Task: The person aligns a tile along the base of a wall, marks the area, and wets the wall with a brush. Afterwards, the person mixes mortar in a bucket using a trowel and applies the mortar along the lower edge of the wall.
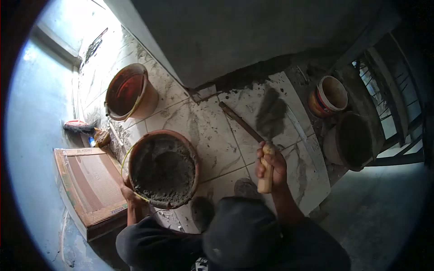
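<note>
My right hand (pixel 275 166) is wrapped round the wooden handle of a trowel (pixel 271 113), whose grey, mortar-smeared blade points away from me over the tiles. A dark wooden stick (pixel 242 121) reaches from beside that hand across the floor; its near end is hidden by my fingers. At my left, a bucket (pixel 197 169) holds wet grey mortar (pixel 162 168), with a hollow in its surface. My left hand (pixel 130 193) grips the bucket's left side at the rim, near the yellow handle; its fingers are partly hidden.
A reddish bucket (pixel 151 92) stands on the tiled floor (pixel 217 153) ahead left. A wood-framed screen panel (pixel 92 185) and a black-bristled brush (pixel 81 127) lie along the left wall. On the right are a small paint bucket (pixel 334 92) and a larger bucket (pixel 350 140). A wall corner (pixel 190 86) juts in ahead.
</note>
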Demonstrator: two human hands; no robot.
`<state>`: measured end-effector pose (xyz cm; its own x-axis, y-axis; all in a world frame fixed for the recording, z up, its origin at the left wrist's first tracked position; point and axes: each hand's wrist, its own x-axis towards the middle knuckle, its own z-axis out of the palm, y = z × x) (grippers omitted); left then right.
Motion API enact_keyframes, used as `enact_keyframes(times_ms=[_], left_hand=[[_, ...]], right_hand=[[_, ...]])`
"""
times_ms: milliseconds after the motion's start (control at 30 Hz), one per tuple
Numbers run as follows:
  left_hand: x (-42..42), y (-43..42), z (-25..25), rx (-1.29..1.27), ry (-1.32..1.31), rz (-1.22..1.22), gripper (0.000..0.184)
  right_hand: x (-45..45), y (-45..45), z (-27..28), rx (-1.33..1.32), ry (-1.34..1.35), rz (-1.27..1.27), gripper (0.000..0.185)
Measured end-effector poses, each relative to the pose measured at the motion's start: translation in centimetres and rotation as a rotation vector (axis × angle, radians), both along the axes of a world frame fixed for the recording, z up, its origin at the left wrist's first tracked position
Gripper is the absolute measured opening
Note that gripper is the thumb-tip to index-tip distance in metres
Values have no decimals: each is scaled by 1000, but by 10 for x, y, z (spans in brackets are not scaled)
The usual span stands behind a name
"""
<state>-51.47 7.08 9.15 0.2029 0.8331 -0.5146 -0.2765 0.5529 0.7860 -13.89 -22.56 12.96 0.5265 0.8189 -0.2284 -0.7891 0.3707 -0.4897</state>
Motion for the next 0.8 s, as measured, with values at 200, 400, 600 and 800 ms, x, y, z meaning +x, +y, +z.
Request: enact_keyframes(times_ms=[200, 400, 600, 800], left_hand=[[-8, 6, -12, 72, 84, -69, 74], [-30, 16, -27, 134, 134, -150, 74], [-19, 12, -23, 153, 126, -103, 71], [8, -1, -5, 32, 55, 36, 67]], right_hand=[[22, 46, -31, -417, -369, -837, 59], [29, 240, -120, -670, -485, -721, 51], [8, 165, -66, -298, 2, -452, 41], [164, 29, -150, -803, -1649, 232, 50]])
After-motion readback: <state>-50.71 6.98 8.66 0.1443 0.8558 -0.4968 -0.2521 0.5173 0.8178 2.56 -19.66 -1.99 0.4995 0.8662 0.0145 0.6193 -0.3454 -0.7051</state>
